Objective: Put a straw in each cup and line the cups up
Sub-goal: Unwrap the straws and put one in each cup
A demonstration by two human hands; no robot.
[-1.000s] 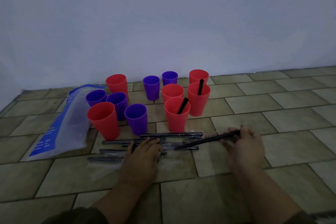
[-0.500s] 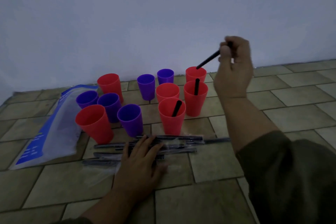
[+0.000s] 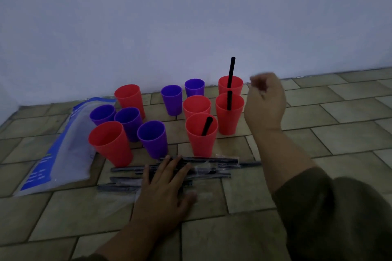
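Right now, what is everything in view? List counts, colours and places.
Red cups: six, red, standing clustered on the floor near the wall.
Purple cups: five, purple, among the red ones.
Straws in cups: three, black, in the three right-most red cups.
Wrapped straws: count unclear, dark, lying before the cups.
Bag: one, blue and clear, left of the cups.
Floor: tiled.
Left hand: flat on the wrapped straws.
Right hand: raised beside the rear red cups, fingers blurred.

Bare indoor room: tiled floor (image 3: 339,133), plain wall (image 3: 191,17).
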